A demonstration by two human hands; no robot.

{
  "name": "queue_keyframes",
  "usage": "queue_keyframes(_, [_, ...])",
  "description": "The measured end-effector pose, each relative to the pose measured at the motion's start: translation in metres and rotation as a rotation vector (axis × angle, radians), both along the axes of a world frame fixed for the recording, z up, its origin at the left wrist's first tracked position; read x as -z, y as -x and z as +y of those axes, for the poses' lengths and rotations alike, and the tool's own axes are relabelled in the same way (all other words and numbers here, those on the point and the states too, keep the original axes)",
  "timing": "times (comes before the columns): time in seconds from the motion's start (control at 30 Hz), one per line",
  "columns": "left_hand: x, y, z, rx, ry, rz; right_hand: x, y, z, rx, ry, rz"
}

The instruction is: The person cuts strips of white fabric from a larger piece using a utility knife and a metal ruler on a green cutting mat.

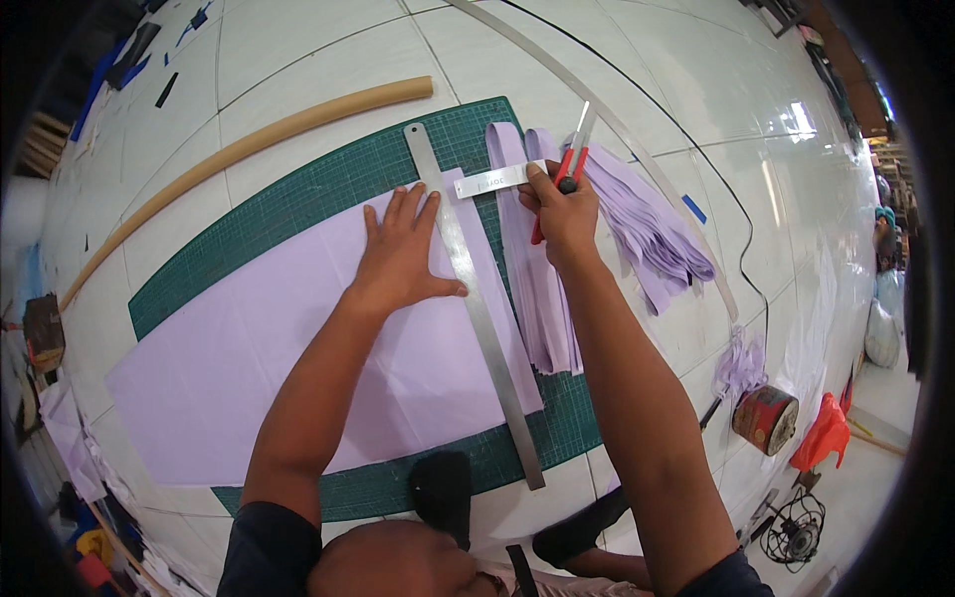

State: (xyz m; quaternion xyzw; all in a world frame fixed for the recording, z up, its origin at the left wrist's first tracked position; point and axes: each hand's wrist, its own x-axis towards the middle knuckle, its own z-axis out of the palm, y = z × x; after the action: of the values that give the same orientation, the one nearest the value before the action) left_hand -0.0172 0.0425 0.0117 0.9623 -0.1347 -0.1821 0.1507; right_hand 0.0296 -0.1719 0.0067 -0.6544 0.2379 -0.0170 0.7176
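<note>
My left hand (393, 259) lies spread on a sheet of lilac fabric (279, 368). Its fingertips and thumb touch the near-vertical steel ruler (477, 308) that crosses the fabric close to its right edge. In my right hand (565, 214) is a red utility knife (572, 164), its blade pointing up and away. The same hand pinches a short flat silver strip (489, 181), whose free end reaches left toward the ruler. Under the fabric is a green cutting mat (328, 199). Folded lilac strips (527, 289) lie below and beside my right hand.
A bundle of lilac strips (647, 219) lies on the tiled floor at right. Beyond the mat is a long cardboard tube (249, 144). A long metal strip (597, 99) and a black cable (686, 129) run along the right, near a round tin (764, 420) and a fan (794, 527).
</note>
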Motion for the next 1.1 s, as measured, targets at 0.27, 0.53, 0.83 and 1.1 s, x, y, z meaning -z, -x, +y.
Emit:
queue_keyframes(0.27, [-0.002, -0.002, 0.000, -0.014, -0.011, 0.022, 0.019, -0.019, 0.012, -0.093, 0.221, 0.113])
queue_keyframes(0.53, [-0.005, -0.005, -0.003, -0.017, -0.032, 0.048, 0.026, -0.014, 0.011, -0.068, 0.247, 0.053])
queue_keyframes(0.83, [-0.005, -0.006, -0.002, -0.011, -0.048, 0.060, 0.030, -0.013, 0.018, -0.065, 0.219, 0.036])
queue_keyframes(1.1, [-0.013, -0.007, -0.004, 0.019, -0.083, 0.060, 0.024, -0.013, 0.013, -0.074, 0.237, 0.027])
